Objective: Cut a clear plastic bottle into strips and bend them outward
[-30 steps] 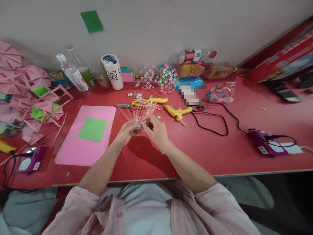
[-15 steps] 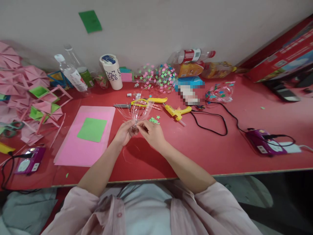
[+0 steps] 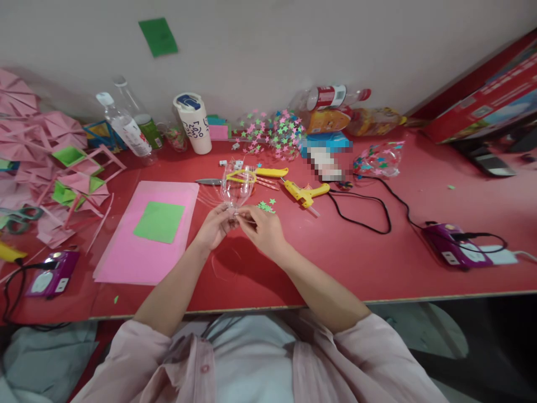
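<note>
A clear cut plastic bottle piece (image 3: 236, 190), with thin strips fanning out at its left side, is held above the red table. My left hand (image 3: 216, 228) is closed around its narrow near end. At that same end, the fingers of my right hand (image 3: 262, 228) are pinched together, touching the plastic; exactly what lies between the fingertips is too small to see. Through the clear plastic show the yellow handles of a pair of scissors (image 3: 207, 182) lying behind. Small green paper stars (image 3: 265, 206) lie just beyond my right hand.
Pink sheets (image 3: 121, 254) with a green square (image 3: 159, 222) lie left. A yellow glue gun (image 3: 305, 193) and its black cord lie right, leading toward a purple power strip (image 3: 455, 244). A white tumbler (image 3: 193, 124), bottles and star-filled clear containers line the wall. Pink paper shapes (image 3: 46, 134) crowd the far left.
The plastic piece has turned in my hands: its strips were spread wide, and now a rounded, cup-like clear body faces up. Both hands stay in nearly the same place.
</note>
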A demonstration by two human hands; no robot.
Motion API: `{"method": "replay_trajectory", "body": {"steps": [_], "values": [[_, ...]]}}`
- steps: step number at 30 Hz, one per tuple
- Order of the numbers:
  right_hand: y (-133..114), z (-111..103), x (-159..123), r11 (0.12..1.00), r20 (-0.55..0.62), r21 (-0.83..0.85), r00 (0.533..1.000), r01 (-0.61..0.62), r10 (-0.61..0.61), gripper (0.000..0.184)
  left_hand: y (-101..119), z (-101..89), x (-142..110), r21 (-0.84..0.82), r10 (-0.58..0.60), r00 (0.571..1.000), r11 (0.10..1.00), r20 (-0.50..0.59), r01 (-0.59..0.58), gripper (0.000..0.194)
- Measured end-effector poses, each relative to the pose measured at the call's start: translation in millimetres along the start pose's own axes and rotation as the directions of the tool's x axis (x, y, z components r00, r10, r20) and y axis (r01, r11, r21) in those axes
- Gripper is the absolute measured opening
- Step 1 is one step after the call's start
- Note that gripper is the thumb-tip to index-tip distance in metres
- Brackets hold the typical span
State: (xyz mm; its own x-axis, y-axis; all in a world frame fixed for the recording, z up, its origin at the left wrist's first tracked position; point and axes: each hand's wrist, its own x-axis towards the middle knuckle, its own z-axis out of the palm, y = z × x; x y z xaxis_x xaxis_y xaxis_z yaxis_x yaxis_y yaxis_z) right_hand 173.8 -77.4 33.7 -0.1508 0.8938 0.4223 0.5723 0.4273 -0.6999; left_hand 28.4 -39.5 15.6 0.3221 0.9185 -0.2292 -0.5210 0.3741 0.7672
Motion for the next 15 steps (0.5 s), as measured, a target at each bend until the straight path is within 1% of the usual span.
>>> {"method": "replay_trajectory", "body": {"steps": [2, 7, 12, 15], "values": [[-0.8, -1.9, 0.8, 1.0, -0.014, -0.006, 1.0, -0.011, 0.011, 0.019, 0.2, -0.7, 0.7, -0.009, -0.001, 1.0, 1.0, 0.007, 0.001, 0.026], [-1.4, -8.8, 3.0, 0.996, -0.098, 0.014, 0.991, -0.089, 0.089, 0.023, 0.7, -1.3, 1.1, 0.0, -0.004, 1.0, 1.0, 0.028, 0.004, 0.025], [-1.4, -9.9, 5.0, 0.99, -0.093, 0.038, 0.986, -0.137, 0.14, 0.021, 0.6, -0.8, 0.1, 0.052, -0.004, 0.999, 0.999, 0.033, 0.002, 0.026], [-2.1, -9.2, 6.7, 0.979, -0.081, 0.1, 0.979, -0.179, 0.187, 0.02, -0.3, -1.3, -0.1, 0.075, -0.006, 0.999, 0.997, 0.049, 0.003, 0.026]]}}
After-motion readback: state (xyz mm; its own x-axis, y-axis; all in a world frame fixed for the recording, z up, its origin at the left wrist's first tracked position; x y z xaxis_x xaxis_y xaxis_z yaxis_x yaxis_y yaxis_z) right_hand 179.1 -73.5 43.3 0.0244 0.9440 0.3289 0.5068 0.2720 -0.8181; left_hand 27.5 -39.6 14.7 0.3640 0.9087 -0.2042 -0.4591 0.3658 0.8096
